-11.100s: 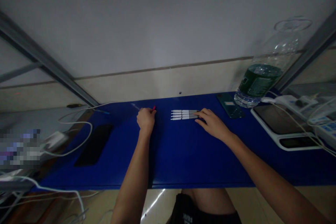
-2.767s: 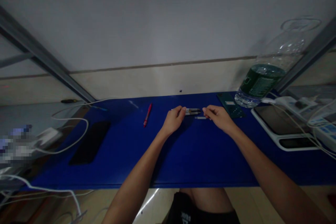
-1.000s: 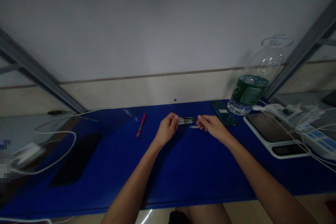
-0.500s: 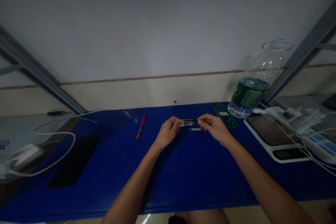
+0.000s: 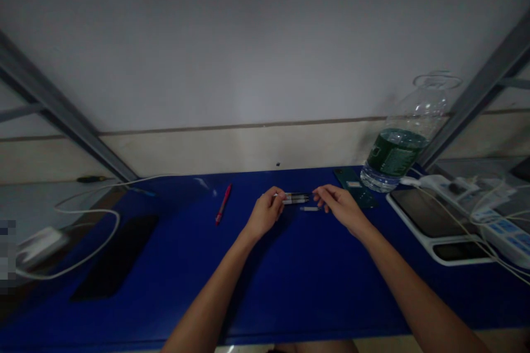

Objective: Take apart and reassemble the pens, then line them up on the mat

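Note:
My left hand (image 5: pixel 268 209) is closed around several slim pens (image 5: pixel 295 198) with pale barrels and dark ends that point right. They lie side by side, their left ends hidden in my fingers. To the right of the dark ends, my right hand (image 5: pixel 336 203) has thumb and forefinger pinched together; whatever is between them is too small to make out. A short grey-white pen part (image 5: pixel 309 209) rests on the blue table (image 5: pixel 298 276) just below the pens, close to my right fingertips. Farther left lies a red pen (image 5: pixel 224 204), apart from both hands.
A dark green phone (image 5: pixel 359 193) lies behind my right hand, beside a large water bottle (image 5: pixel 393 157). At right are a white scale (image 5: pixel 441 231) and power strips (image 5: pixel 501 226) with cables. A black flat object (image 5: pixel 116 259) and a white charger (image 5: pixel 41 248) are at left.
The camera view has tilted up a little, so the table sits lower in the picture. My right fingertips are slightly farther right of the pens' dark ends; my left hand keeps its hold.

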### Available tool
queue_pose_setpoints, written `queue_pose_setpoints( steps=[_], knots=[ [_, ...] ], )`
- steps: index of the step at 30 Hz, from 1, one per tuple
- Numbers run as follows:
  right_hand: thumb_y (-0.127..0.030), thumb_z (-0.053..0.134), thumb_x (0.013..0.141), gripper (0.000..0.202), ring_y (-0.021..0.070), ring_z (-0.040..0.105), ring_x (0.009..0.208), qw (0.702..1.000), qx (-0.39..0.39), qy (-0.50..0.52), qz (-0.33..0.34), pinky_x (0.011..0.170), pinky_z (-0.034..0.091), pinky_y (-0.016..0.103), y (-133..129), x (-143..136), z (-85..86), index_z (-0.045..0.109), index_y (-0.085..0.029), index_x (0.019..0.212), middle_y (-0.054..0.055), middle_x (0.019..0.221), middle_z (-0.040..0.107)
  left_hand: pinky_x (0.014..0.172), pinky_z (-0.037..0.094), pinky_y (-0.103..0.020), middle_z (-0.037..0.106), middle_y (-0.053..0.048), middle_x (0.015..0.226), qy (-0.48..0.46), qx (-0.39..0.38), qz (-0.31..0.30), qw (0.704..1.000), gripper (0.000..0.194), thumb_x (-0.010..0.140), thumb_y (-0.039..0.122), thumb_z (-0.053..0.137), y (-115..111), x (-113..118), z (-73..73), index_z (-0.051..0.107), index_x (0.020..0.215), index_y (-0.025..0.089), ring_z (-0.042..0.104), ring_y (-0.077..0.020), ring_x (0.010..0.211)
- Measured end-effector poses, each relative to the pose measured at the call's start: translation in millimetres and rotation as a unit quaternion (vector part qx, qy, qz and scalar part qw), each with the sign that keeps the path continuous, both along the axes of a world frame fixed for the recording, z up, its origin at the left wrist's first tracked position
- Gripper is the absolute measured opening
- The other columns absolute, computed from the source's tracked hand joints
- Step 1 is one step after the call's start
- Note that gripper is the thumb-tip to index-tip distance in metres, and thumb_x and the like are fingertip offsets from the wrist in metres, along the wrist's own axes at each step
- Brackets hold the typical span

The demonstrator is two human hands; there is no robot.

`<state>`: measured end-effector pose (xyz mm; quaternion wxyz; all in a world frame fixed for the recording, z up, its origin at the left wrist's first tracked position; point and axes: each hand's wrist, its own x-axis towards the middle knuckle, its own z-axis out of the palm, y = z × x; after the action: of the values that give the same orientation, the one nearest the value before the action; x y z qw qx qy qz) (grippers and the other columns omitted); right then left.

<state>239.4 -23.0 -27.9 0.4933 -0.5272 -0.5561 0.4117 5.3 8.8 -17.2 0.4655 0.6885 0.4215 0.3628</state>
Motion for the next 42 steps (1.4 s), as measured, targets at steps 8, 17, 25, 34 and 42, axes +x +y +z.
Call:
queue_pose_setpoints(
  steps=[8,17,25,34,42],
  knots=[
    [-0.061,0.063,0.086,0.044,0.0145,0.054,0.056,0.999,-0.011,-0.028,0.014,0.053,0.039,0.029,-1.7,0.7,2.1,0.069,-0.019,0.077,0.002,0.065,0.064,0.047,0.029,-0.02,0.048,0.007,0.056,0.012,0.007,0.005,1.0,0.033,0.097,0.051,0.046,-0.5,-0.1,-1.3,0.054,0.091,0.019,0.039,-0.0084,0.044],
    [-0.045,0.073,0.079,0.027,0.0145,0.054,0.06,1.0,-0.007,0.008,0.003,0.056,0.04,0.028,-1.4,0.2,0.7,0.069,-0.019,0.083,0.001,0.069,0.064,0.047,0.029,-0.021,0.05,0.006,0.057,0.029,0.005,0.002,1.0,0.035,0.098,0.052,0.044,-1.6,1.1,-2.3,0.055,0.092,0.019,0.039,-0.0087,0.045],
    [-0.044,0.076,0.074,0.027,0.014,0.054,0.059,0.999,0.009,0.036,-0.022,0.056,0.042,0.028,-1.9,-1.0,6.4,0.069,-0.018,0.081,0.001,0.068,0.064,0.057,0.034,-0.022,0.054,0.003,0.064,0.13,0.075,-0.036,0.988,0.039,0.102,0.049,0.036,-5.2,-2.3,8.7,0.058,0.093,0.018,0.049,-0.0116,0.057],
    [-0.042,0.074,0.076,0.024,0.0135,0.054,0.059,0.999,0.015,0.041,-0.013,0.056,0.041,0.028,-2.4,0.5,9.6,0.068,-0.019,0.082,0.001,0.071,0.065,0.068,0.04,-0.024,0.068,-0.003,0.085,0.292,0.204,-0.112,0.928,0.033,0.105,0.038,0.037,-10.3,-8.2,25.4,0.063,0.099,0.019,0.062,-0.0166,0.076],
    [-0.042,0.074,0.079,0.024,0.0142,0.056,0.062,0.999,0.033,0.023,-0.008,0.058,0.043,0.028,-2.2,6.7,6.6,0.07,-0.02,0.086,0.001,0.075,0.067,0.077,0.049,-0.028,0.073,-0.008,0.098,0.406,0.241,-0.105,0.876,0.038,0.107,0.041,0.029,-17.3,-1.9,24.5,0.059,0.117,0.02,0.07,-0.0219,0.089]
  ],
)
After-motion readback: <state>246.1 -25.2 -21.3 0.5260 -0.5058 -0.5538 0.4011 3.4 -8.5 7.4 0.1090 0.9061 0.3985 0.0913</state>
